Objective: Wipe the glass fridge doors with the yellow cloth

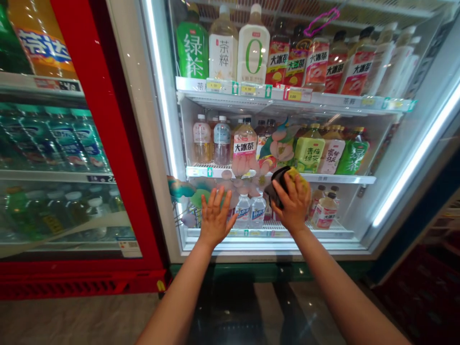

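One lit drinks fridge (251,247) fills the middle, and the right hand (294,205) is in at 4 o'clock, its grip wrapped firmly around a bunched black cloth (275,193)! A yellow-green piece (304,182) sits under those same fingers, on the cloth's 3 o'clock side. Over towards 7 o'clock, the left hand (214,219) has its grip spread wide, fingertips aimed up at 12. Contact with the fridge front? Too hard to call for either hand. A pale flower decal (282,147) blooms off the right hand's 11 o'clock. Between the hands stand two clear bottles (257,212) with blue-and-white labels. High at 12, a white bottle (253,36) flashes its green zero, while a red frame (112,143) slants down at 9.
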`<state>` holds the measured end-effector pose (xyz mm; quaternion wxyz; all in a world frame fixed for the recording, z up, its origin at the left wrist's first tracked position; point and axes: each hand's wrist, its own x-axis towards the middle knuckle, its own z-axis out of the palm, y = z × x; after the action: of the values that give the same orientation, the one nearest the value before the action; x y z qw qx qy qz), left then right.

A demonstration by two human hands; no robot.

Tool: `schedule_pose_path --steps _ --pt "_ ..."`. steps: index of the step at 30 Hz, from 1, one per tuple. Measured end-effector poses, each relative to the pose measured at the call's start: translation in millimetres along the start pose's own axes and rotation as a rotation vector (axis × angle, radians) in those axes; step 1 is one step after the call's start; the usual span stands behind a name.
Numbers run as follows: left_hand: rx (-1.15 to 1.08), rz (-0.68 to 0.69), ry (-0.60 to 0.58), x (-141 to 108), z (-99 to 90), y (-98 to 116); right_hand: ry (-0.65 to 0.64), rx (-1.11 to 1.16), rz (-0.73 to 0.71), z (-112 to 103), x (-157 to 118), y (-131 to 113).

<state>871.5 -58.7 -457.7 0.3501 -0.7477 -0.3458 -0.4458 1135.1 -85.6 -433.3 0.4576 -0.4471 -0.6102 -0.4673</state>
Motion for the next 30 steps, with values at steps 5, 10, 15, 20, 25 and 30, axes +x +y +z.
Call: schedule_pose_path --steps 5,10,15,20,25,30 --pt "-0.020 0.010 -0.022 -3.9 -6.9 -11.2 -0.072 0.017 0.153 7.6 21.9 -51.0" --pt "-0.013 0.012 -0.042 -8.2 -12.4 -18.4 -0.173 0.158 -0.354 13.2 -25.5 -46.7" --pt "0.004 0.001 -0.034 -4.5 -16.6 -22.5 -0.084 0.150 -0.216 18.0 -2.1 -38.9" --pt "0.003 -0.053 -0.001 -5.5 -20.9 -33.9 0.001 0.065 0.123 30.8 65.9 -108.6" --pt "0.018 -0.116 0.047 -16.1 -24.5 -50.3 -0.127 0.136 -0.339 20.3 46.0 -98.7" --pt "0.019 -0.148 0.101 -21.8 -27.3 -60.0 -0.148 0.176 -0.471 12.2 40.1 -64.3"
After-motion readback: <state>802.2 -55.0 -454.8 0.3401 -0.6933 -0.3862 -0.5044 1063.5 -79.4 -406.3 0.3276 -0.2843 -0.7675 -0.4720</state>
